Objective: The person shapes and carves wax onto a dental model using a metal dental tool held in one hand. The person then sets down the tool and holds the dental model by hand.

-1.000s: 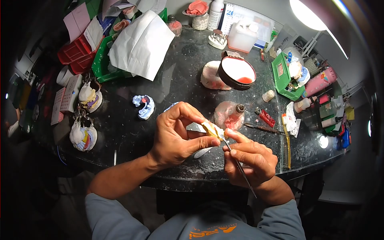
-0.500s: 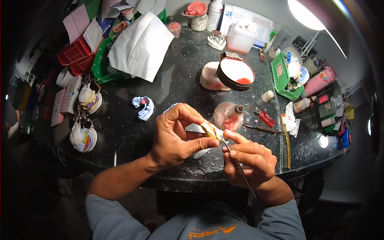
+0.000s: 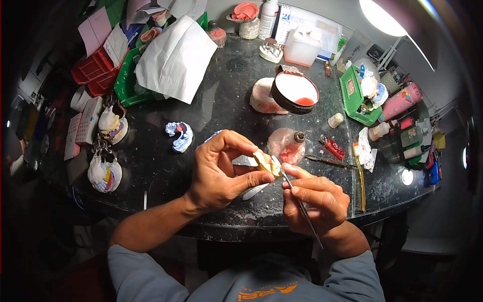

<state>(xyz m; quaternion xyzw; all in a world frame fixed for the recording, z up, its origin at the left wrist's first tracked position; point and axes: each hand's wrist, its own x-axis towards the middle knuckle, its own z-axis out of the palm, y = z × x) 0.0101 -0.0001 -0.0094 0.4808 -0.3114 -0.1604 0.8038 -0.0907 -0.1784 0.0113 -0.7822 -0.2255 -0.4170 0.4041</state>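
My left hand pinches a small yellowish dental piece between thumb and fingers, above the dark bench. My right hand is closed pen-like around a slim metal dental carving tool. The tool's tip lies at the right edge of the yellowish piece, and my right fingertips come close to it. Beneath the hands, a pale flat blade-like thing rests on the bench. Just beyond them stands a pink-stained lump with a burner-like metal top. A blue-white dental cast sits left of my left hand.
Two mounted dental models stand at the left. A round dish of pinkish-white material stands beyond my hands. At right lie a brown-handled tool and a green box. White paper covers a green bin.
The tool's tip has shifted slightly up and left along the yellowish piece, which appears turned a little. Both hands keep their grips.
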